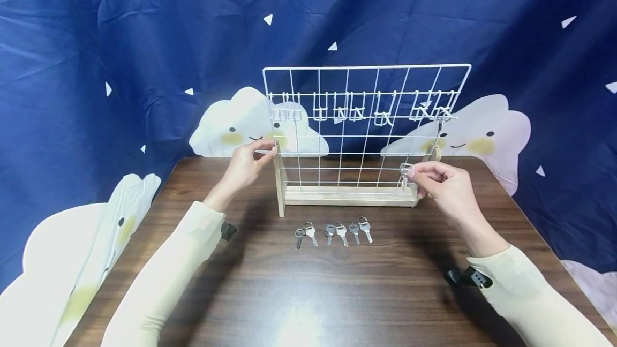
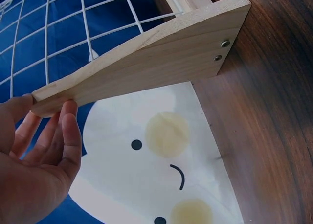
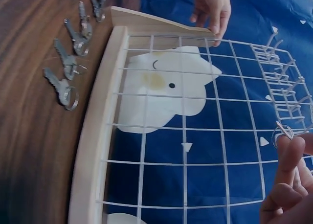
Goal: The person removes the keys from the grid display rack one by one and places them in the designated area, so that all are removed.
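A white wire grid rack [image 1: 340,167] stands upright in a wooden base [image 1: 347,197] on the table. My left hand [image 1: 245,165] pinches the top end of its left wooden side panel [image 2: 146,62], thumb on one side and fingers on the other. In front of the grid's lower right, my right hand [image 1: 445,183] pinches a key [image 1: 404,178] by its ring [image 3: 283,131]. White hooks [image 1: 383,117] line the upper part of the grid. From the far-right hook hangs what looks like another key [image 1: 439,128].
Several loose keys with rings [image 1: 341,233] lie in a row on the brown wooden table [image 1: 231,293], just before the rack's base. Behind the table hangs a blue cloth [image 1: 168,42] with white clouds and triangles.
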A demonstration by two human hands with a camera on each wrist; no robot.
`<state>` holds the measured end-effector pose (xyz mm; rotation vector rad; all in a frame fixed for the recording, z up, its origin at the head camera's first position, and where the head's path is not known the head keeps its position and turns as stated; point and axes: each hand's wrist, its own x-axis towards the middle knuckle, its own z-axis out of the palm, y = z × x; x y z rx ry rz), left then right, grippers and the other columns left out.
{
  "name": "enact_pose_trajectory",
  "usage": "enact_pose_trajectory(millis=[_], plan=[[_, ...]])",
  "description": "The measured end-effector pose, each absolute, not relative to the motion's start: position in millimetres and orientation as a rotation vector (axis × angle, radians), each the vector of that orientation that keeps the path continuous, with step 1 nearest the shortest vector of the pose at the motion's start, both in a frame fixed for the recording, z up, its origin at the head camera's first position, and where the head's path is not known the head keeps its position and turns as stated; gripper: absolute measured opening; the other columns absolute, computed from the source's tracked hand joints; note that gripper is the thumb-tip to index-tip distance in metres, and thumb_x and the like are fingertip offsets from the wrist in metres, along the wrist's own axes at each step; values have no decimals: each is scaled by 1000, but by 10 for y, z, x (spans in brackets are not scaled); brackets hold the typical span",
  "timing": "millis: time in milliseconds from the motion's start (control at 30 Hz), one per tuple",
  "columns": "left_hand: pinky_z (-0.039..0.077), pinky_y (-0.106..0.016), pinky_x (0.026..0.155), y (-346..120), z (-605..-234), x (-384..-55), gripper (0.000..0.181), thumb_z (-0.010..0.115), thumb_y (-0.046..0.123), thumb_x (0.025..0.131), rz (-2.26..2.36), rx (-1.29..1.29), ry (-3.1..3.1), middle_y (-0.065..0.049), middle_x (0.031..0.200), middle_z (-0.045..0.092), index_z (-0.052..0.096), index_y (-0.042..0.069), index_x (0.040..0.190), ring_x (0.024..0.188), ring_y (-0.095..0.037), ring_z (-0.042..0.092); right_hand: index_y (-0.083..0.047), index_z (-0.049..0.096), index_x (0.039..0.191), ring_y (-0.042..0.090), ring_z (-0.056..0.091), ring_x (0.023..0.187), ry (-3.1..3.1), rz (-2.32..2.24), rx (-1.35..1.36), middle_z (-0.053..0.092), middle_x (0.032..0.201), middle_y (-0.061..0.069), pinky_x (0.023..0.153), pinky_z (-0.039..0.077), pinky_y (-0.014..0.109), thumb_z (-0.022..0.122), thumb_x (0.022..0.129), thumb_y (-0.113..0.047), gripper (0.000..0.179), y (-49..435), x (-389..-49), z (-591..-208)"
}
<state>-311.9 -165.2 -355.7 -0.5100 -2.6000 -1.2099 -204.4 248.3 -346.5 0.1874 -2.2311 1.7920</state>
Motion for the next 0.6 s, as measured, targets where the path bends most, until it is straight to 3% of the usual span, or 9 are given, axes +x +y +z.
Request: enact_pose_trajectory(millis=[367, 600], plan=[[59, -42, 92, -1652, -3575, -3109, 34, 68, 23, 96, -1218, -513, -2585, -15, 122, 72, 67, 10, 128, 101, -33, 73, -14, 72, 95, 4, 58, 51, -2409, 1822, 152, 70, 68, -18, 42, 40, 19, 72, 92, -14, 4, 2482, -2067, -3755], [59, -43, 92, -1641, -3568, -3114, 34, 67, 24, 97, -1213, -521, -2581, -15, 121, 72, 67, 10, 128, 101, -34, 73, 0, 68, 105, 6, 60, 53, -2475, 1871, 74, 74, 77, -19, 48, 48, 19, 73, 92, -17, 22, 2473, -2088, -3907]])
